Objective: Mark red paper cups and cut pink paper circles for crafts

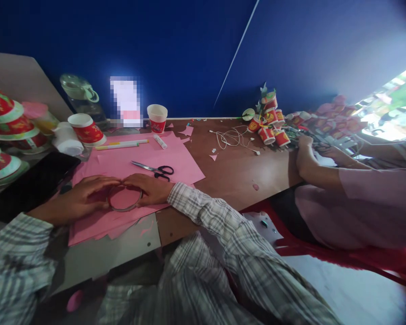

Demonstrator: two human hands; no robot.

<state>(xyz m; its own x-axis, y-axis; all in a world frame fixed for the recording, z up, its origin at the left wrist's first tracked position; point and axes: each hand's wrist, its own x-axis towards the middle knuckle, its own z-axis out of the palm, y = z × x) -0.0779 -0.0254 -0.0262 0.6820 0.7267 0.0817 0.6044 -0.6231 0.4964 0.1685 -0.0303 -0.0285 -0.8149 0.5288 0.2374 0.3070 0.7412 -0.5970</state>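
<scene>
A thin round ring (125,209) is held over the pink paper sheets (182,164), pink showing through its middle. My left hand (79,198) grips its left side, fingertips along the top and thumb low on the rim. On the right side my right hand (150,188) holds it the same way, the fingertips of both hands meeting at the far edge. Black-handled scissors (155,169) lie partly open on the paper just beyond my right hand. Behind them are a white glue stick (160,141) and yellow-and-white markers (122,145).
Red-and-white paper cups (87,131) and a black phone-like slab (34,185) are at left. One cup (157,119) stands at the back. A white cable (232,137) and joined cups (272,119) lie right, near another person's hands (306,158).
</scene>
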